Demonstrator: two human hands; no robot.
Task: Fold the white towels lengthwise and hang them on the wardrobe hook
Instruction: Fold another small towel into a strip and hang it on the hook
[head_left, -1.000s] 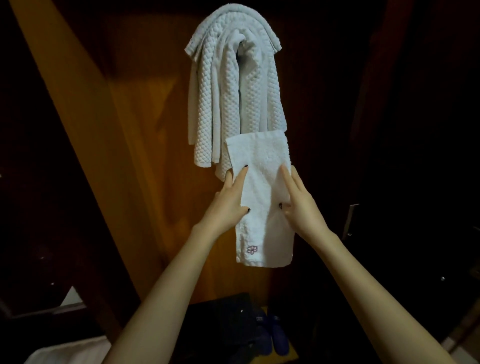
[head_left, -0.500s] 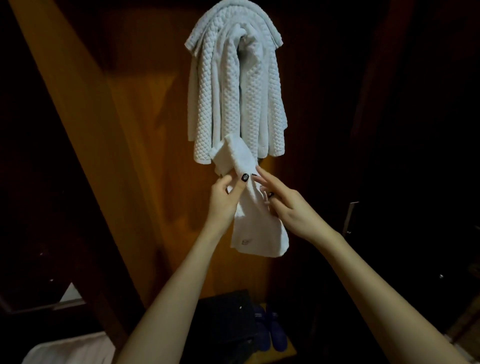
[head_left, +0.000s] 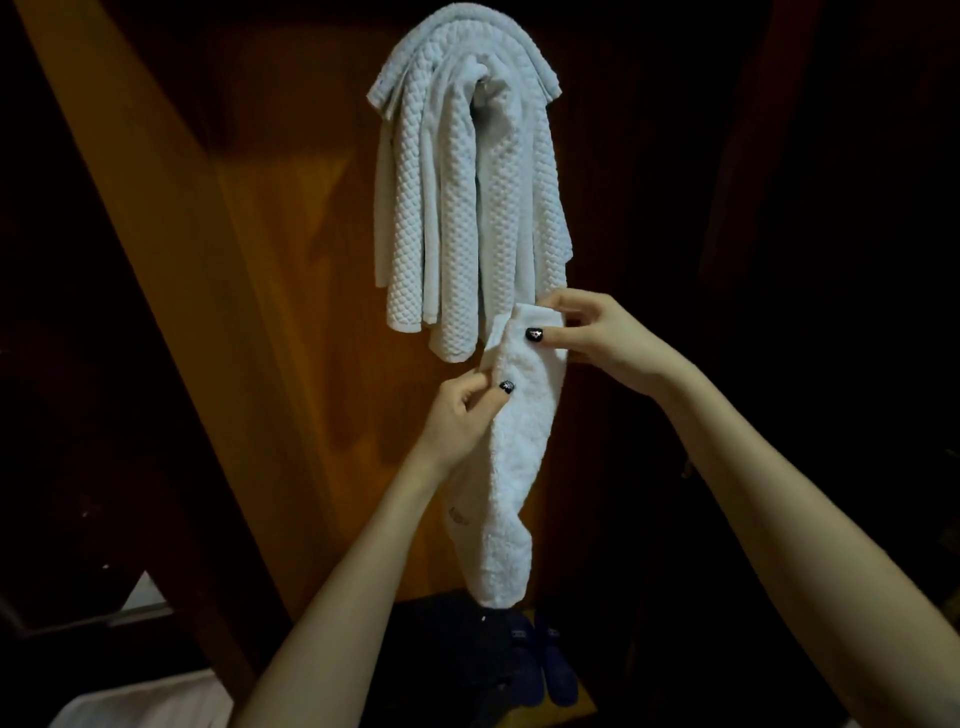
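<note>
Towel in hand: small white towel (head_left: 511, 467) hangs folded into a narrow strip, just below the waffle towels (head_left: 467, 197) draped high on the wooden wardrobe panel (head_left: 291, 260).
Right hand (head_left: 597, 338): fingers pinch the strip's top corner.
Left hand (head_left: 462, 410): fingers pinch its left edge, slightly lower.
Head view advice: keep both edges aligned and pinched while lifting toward the hidden hook.
Floor: dark slippers (head_left: 545, 660) below.
</note>
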